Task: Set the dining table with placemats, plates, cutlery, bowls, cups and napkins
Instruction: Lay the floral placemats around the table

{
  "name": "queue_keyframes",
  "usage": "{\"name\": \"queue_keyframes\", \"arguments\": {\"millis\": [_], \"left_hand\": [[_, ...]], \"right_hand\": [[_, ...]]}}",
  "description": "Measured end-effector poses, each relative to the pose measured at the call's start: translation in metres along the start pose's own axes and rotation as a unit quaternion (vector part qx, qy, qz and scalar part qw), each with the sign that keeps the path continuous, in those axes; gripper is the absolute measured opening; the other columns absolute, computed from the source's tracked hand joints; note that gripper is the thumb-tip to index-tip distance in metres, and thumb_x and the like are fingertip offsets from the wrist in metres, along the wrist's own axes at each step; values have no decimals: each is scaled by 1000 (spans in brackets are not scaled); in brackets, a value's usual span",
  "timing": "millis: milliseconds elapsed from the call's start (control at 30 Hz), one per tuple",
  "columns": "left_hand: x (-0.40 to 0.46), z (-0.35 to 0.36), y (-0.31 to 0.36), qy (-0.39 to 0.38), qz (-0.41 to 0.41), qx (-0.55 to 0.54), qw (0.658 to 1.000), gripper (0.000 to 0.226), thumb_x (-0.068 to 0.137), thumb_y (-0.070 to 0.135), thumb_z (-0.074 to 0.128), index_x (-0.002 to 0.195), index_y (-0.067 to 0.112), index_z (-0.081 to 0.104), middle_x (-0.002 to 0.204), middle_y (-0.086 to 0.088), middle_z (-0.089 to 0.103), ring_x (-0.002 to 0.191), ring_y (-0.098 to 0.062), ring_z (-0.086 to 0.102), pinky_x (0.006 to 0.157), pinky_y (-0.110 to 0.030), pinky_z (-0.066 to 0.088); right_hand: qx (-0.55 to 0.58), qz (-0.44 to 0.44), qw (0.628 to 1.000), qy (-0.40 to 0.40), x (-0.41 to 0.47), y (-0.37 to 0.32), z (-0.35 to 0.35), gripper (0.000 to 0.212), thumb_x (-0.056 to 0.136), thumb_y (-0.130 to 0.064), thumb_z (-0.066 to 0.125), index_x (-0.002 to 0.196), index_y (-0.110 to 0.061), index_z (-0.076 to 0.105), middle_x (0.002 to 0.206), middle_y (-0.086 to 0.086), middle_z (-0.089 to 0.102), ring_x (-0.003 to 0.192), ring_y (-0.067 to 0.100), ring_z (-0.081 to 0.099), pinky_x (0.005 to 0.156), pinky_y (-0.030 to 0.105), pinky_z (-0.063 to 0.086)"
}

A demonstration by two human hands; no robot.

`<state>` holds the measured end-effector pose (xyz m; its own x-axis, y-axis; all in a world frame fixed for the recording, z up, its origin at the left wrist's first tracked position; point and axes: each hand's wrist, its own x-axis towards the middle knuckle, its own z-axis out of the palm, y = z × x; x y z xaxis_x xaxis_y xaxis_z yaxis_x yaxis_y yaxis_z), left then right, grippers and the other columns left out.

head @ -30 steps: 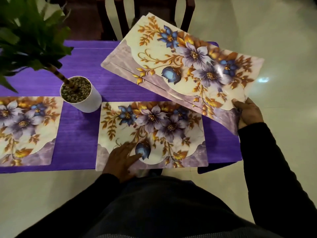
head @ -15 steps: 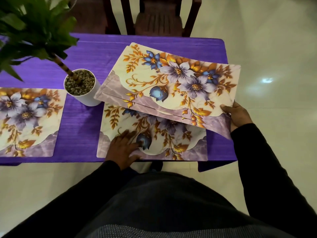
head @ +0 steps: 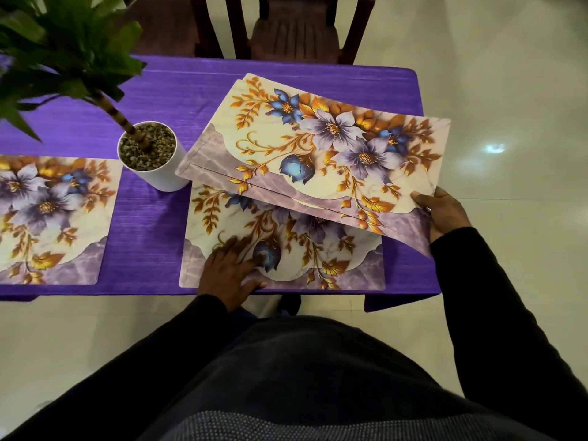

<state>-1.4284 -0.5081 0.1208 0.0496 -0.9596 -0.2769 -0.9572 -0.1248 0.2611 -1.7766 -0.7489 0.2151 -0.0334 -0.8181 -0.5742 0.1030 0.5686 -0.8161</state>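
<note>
left hand (head: 229, 271): flat on the near-left part of the laid placemat, fingers spread and straight, pressing down, nothing grasped
right hand (head: 444, 212): grasps the near-right corner of the held stack, thumb on top, fingers underneath out of sight
held stack (head: 318, 154): several floral placemats fanned slightly, at least three edges visible at the near-left side; lifted and tilted above the table, overlapping the far part of the laid placemat; its left corner sits just beside the white pot, contact cannot be told
laid placemat (head: 334, 259): lies flat at the near edge of the table, right of the pot, far half hidden under the stack
left placemat (head: 54, 218): flat at the near edge, cut off by the left frame border, apart from the laid one
table (head: 197, 90): covered in a purple cloth
white pot (head: 152, 157): upright, pebbles on top, between the two flat placemats, holding a green plant (head: 60, 46)
chair (head: 292, 30): dark wood, at the far side of the table
floor (head: 509, 90): pale glossy tiles with a light reflection
</note>
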Motion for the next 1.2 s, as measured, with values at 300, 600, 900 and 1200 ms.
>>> {"name": "queue_keyframes", "arguments": {"millis": [300, 600, 900, 1200], "left_hand": [[2, 0, -3, 5, 9, -6, 1000, 59, 82, 68, 44, 129, 38, 65, 155, -9, 44, 146, -35, 35, 116, -55, 30], [1, -6, -3, -16, 12, -3, 1000, 66, 83, 71, 39, 138, 39, 57, 160, -4, 36, 151, -30, 23, 120, -49, 19], [12, -39, 15, 125, -122, -191, 966, 33, 99, 30, 57, 126, 14, 66, 128, -11, 65, 123, -33, 57, 104, -45, 44], [47, -121, -21, 60, -163, -892, 418, 73, 92, 64, 55, 147, 16, 49, 157, -15, 40, 141, -36, 44, 113, -54, 37]], "right_hand": [[-17, 3, 1000, -8, 7, 5, -4, 23, 93, -1, 59, 104, -18, 70, 101, -2, 76, 87, 14, 73, 72, 27, 60], [-1, -8, 1000, -9, 8, 2, -5, 28, 91, 4, 57, 106, -16, 70, 100, 2, 76, 90, 18, 72, 83, 32, 60], [-3, 7, 1000, -16, -2, 1, -5, 26, 93, 2, 56, 104, -17, 70, 96, -1, 77, 84, 15, 73, 71, 28, 61], [-34, -18, 998, -42, -12, -4, 0, 25, 92, 4, 58, 106, -14, 68, 88, -2, 78, 80, 16, 73, 72, 28, 61]]}}
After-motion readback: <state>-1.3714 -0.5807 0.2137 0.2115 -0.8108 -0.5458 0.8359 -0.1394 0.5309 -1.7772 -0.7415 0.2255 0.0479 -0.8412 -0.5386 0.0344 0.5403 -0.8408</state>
